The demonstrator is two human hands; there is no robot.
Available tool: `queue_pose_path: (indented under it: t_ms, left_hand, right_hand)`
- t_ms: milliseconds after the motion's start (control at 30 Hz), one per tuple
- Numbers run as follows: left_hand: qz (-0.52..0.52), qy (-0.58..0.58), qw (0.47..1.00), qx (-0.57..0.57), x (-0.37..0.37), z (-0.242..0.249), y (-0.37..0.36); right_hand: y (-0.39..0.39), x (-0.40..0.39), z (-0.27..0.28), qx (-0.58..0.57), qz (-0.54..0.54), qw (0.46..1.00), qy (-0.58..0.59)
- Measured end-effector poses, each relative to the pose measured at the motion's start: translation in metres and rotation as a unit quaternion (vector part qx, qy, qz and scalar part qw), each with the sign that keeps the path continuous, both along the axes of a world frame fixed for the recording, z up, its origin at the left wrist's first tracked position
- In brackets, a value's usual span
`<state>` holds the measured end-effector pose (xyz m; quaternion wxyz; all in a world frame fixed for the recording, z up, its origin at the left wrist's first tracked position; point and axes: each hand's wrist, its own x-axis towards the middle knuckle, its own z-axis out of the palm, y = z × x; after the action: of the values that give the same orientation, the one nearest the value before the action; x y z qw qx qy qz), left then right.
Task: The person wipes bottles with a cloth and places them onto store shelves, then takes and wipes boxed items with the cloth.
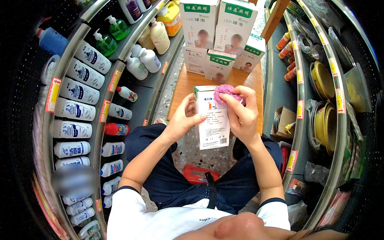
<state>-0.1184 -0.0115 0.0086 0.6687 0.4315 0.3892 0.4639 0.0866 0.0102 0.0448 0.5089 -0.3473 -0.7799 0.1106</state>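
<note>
A white LED bulb box (pixel 213 128) with a green top edge is held upright above my lap, its printed side towards me. My left hand (pixel 185 120) grips the box's left side, thumb on the front face. Pinched in my right hand (pixel 241 112) is a pink fuzzy cloth (pixel 228 94), which touches the box's upper right corner. Beyond my hands, several similar white and green boxes (pixel 219 66) are stacked on a wooden surface (pixel 180 90).
Shelves of white bottles (pixel 78 92) and green pump bottles (pixel 105 43) line the left. On the right shelves are yellow pans (pixel 322 80), orange-capped cans (pixel 285 50) and a cardboard box (pixel 285 120). A red stool (pixel 196 175) shows between my legs.
</note>
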Motion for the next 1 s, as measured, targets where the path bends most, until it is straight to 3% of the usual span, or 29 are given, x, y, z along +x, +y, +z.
queue_pose_path:
  t_ms: [200, 467, 733, 1000]
  left_hand:
    - [0.011, -0.039, 0.999, -0.006, -0.003, 0.001, 0.003]
    - [0.099, -0.091, 0.991, 0.002, -0.018, 0.006, 0.012]
    - [0.133, -0.090, 0.987, 0.018, -0.041, 0.009, 0.020]
    - [0.113, -0.055, 0.992, 0.031, -0.031, 0.013, 0.017]
  right_hand:
    - [-0.003, -0.004, 0.004, 0.047, -0.017, 0.998, -0.040]
    - [-0.020, -0.012, -0.006, 0.024, 0.058, 0.995, -0.083]
    - [-0.033, -0.013, -0.010, -0.014, 0.150, 0.983, -0.108]
    - [-0.028, -0.007, -0.008, -0.008, 0.128, 0.985, -0.118]
